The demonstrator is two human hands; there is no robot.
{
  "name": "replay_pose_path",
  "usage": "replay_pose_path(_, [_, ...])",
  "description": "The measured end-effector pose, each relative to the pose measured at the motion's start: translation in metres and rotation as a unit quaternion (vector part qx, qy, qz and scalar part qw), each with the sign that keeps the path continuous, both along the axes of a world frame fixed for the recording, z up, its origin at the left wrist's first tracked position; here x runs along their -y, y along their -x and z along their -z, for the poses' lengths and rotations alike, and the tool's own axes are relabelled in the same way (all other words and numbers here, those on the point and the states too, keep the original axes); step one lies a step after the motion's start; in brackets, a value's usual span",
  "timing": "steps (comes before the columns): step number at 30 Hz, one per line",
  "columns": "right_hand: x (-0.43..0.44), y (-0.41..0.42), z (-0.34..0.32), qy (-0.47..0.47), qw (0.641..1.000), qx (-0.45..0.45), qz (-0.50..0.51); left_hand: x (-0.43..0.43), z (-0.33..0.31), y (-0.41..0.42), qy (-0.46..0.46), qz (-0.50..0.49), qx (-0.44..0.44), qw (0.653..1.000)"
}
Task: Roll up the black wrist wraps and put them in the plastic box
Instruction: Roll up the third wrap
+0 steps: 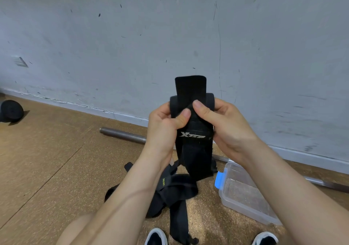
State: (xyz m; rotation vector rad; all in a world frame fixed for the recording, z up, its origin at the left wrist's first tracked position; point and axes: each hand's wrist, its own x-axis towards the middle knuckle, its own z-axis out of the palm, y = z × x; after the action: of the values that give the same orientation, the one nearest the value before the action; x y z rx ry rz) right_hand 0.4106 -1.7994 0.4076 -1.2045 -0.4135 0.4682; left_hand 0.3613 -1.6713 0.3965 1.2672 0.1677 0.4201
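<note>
Over a bare knee [75, 231], the left hand [162, 129] and right hand [226, 123] both pinch a black wrap [192, 140]; more wraps [170, 193] lie beside the plastic box [236, 208].

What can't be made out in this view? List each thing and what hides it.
- Plastic box: right side behind the right forearm, head view.
- Metal bar: middle behind the left hand, right hand and held wrist wrap.
- Floor wraps: tangled, partly under the left forearm; count unclear.
- Black object: cut off by the left edge.
</note>
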Motion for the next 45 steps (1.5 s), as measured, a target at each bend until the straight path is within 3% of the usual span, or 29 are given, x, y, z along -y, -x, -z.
replay_pose_path(3, [-0.002, -0.001, 0.001, -0.007, 1.0, 0.009, 0.022, -0.001, -0.001, -0.001, 0.024, 0.014, 0.0, 1.0])
replay_pose_path(8, [-0.005, 0.001, 0.003, 0.066, 0.994, 0.07, 0.051, 0.0, -0.003, -0.002, 0.05, -0.011, -0.027, 0.998])
replay_pose_path(15, [-0.005, 0.0, 0.003, 0.01, 0.996, 0.002, 0.085, 0.001, -0.005, 0.0, 0.025, -0.007, -0.055, 0.998])
replay_pose_path(20, [-0.014, 0.004, 0.013, 0.067, 0.991, 0.086, 0.077, -0.005, -0.009, -0.002, 0.09, -0.008, -0.058, 0.994])
replay_pose_path(26, [-0.013, 0.003, 0.012, 0.036, 0.994, 0.077, 0.07, -0.003, -0.007, 0.001, -0.003, -0.044, -0.01, 0.999])
replay_pose_path(30, [-0.015, 0.004, 0.012, 0.047, 0.989, 0.1, 0.095, -0.003, -0.008, 0.0, 0.032, -0.015, -0.001, 0.999])
replay_pose_path(34, [-0.015, 0.002, 0.009, 0.023, 0.997, 0.051, 0.06, 0.001, -0.005, -0.001, 0.011, -0.049, -0.004, 0.999])
replay_pose_path(38, [-0.02, 0.002, 0.012, 0.064, 0.989, 0.078, 0.112, 0.004, -0.003, -0.003, -0.049, -0.071, -0.008, 0.996])
replay_pose_path(42, [-0.023, 0.001, 0.019, 0.111, 0.963, 0.146, 0.196, 0.011, -0.002, -0.003, -0.048, -0.066, -0.023, 0.996])
replay_pose_path(45, [-0.027, 0.007, 0.022, 0.18, 0.941, 0.174, 0.229, 0.014, 0.002, -0.003, -0.159, -0.134, -0.02, 0.978])
